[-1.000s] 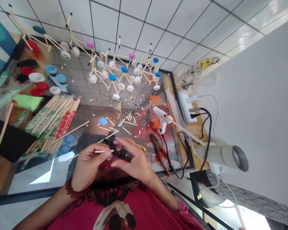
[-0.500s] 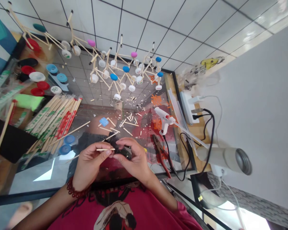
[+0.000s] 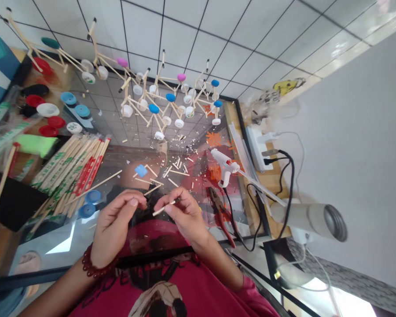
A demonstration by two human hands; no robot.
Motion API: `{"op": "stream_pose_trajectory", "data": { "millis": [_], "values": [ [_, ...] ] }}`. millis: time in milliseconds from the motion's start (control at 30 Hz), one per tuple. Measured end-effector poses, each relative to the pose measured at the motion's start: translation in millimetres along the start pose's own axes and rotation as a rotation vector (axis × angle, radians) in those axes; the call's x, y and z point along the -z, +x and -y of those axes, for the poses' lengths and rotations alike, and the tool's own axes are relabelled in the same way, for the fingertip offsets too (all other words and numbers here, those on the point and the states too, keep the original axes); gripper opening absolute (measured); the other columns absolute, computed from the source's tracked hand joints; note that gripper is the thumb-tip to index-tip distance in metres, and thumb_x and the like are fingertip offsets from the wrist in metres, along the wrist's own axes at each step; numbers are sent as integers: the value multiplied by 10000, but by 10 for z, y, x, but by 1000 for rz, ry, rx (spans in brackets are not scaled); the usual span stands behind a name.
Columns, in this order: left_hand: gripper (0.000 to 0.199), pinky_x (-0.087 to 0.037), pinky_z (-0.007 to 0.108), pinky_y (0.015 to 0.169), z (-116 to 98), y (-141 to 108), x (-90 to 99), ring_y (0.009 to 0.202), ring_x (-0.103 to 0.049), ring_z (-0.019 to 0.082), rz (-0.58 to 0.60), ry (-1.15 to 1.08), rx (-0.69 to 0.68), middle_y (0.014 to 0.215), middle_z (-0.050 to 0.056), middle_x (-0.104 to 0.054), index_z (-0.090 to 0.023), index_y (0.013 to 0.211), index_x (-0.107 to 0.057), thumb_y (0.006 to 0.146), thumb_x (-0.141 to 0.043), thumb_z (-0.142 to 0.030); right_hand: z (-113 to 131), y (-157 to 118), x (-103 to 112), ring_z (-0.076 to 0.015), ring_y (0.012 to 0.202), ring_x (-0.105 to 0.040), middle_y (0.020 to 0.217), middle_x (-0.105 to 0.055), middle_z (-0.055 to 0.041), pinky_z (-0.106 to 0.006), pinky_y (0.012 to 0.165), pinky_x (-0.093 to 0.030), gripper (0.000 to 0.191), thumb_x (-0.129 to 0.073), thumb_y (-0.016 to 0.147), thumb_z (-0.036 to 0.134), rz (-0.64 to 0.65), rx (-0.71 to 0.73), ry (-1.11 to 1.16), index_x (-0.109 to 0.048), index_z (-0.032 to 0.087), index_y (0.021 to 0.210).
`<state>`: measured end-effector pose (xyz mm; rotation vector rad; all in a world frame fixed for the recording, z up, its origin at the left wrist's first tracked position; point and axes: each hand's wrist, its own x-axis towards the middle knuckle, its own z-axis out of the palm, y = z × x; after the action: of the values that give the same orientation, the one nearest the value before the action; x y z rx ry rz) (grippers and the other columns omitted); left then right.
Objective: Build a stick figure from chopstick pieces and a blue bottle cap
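My right hand [image 3: 187, 219] pinches a short wooden stick [image 3: 161, 210] between thumb and fingers, its pale end pointing left. My left hand [image 3: 114, 226], with a red bead bracelet [image 3: 94, 263] on the wrist, is closed, thumb pressed to the fingers. What it holds, if anything, is hidden. A gap separates the two hands above the glass tabletop. Just beyond them lie a light blue piece [image 3: 141, 171] and several cut stick pieces [image 3: 174, 182]. Two blue bottle caps [image 3: 93, 196] lie near the left hand.
Several stick figures with bottle-cap wheels [image 3: 159, 135] stand along the back. Wrapped chopsticks [image 3: 64, 169] lie on the left. To the right are a white glue gun [image 3: 225, 165], red-handled pliers [image 3: 222, 218], a power strip [image 3: 258, 147] with black cables, and a grey cylinder [image 3: 308, 215].
My hands have moved apart, the left one going left. The short stick, formerly in my left hand's fingers, is now in my right hand.
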<state>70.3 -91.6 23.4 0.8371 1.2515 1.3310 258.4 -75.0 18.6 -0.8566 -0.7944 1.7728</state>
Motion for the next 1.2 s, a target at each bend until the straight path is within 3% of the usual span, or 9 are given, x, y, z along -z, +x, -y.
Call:
{"op": "stream_pose_trajectory", "data": {
  "millis": [133, 267, 367, 500, 667, 833, 967, 1100, 1200],
  "values": [
    [85, -627, 291, 765, -62, 174, -8, 781, -731, 181, 35, 14, 27, 902, 49, -829, -250, 883, -911, 851, -918, -329, -15, 68, 14, -136, 660, -664, 757, -789, 22, -273, 721, -551, 286, -999, 825, 477, 18, -62, 26, -863, 272, 971],
    [106, -630, 281, 714, -63, 237, -86, 754, -750, 194, 19, -12, 70, 783, 53, -819, -256, 718, -887, 665, -974, -230, -53, 90, -20, -113, 647, -608, 716, -753, 17, -261, 711, -499, 255, -981, 842, 515, 28, -142, 147, -931, 303, 977],
    [154, -614, 265, 670, -29, 196, -90, 723, -737, 185, 21, -7, 106, 757, 41, -795, -244, 647, -842, 604, -981, -195, -69, 83, -35, -108, 635, -599, 706, -748, 15, -256, 694, -491, 247, -1009, 806, 506, 5, -201, 198, -936, 312, 940],
    [212, -590, 255, 679, -6, 130, -57, 701, -699, 158, 14, 2, 134, 753, 28, -768, -217, 636, -788, 700, -980, -278, -92, 95, -23, -98, 617, -595, 756, -781, 16, -247, 677, -504, 288, -1061, 726, 498, -76, -226, 185, -919, 306, 887],
    [208, -602, 278, 685, -28, 111, -85, 699, -698, 162, 9, 10, 220, 884, 51, -829, -220, 961, -906, 810, -922, -363, -138, 92, -9, -114, 618, -622, 689, -747, 29, -240, 662, -529, 299, -1035, 748, 498, -129, -179, 80, -881, 270, 864],
    [98, -638, 306, 775, 9, 103, -123, 843, -759, 212, 26, 107, 124, 934, 62, -843, -234, 840, -889, 809, -903, -326, -115, 35, -30, -138, 682, -678, 766, -782, 26, -263, 730, -582, 146, -945, 834, 373, -121, -123, -130, -856, 274, 895],
    [66, -643, 287, 761, 51, 89, -116, 840, -767, 203, 35, 127, 67, 909, 48, -834, -251, 813, -886, 796, -912, -310, -107, 21, -41, -142, 710, -691, 805, -793, 25, -264, 743, -586, 105, -913, 840, 334, -128, -102, -187, -842, 273, 886],
    [110, -624, 262, 659, 56, 81, -120, 715, -735, 167, 28, 50, 125, 892, 50, -826, -225, 809, -876, 805, -916, -328, -165, 32, -34, -149, 666, -671, 730, -765, 28, -274, 710, -581, 156, -915, 835, 391, -144, -139, -144, -841, 268, 897],
    [184, -572, 240, 543, -13, 76, -139, 573, -668, 140, 13, -44, 228, 743, 33, -772, -197, 758, -840, 782, -928, -357, -192, 30, -26, -155, 635, -646, 688, -740, 23, -286, 678, -571, 212, -920, 828, 441, -170, -143, -106, -838, 257, 893]
  ]
}}
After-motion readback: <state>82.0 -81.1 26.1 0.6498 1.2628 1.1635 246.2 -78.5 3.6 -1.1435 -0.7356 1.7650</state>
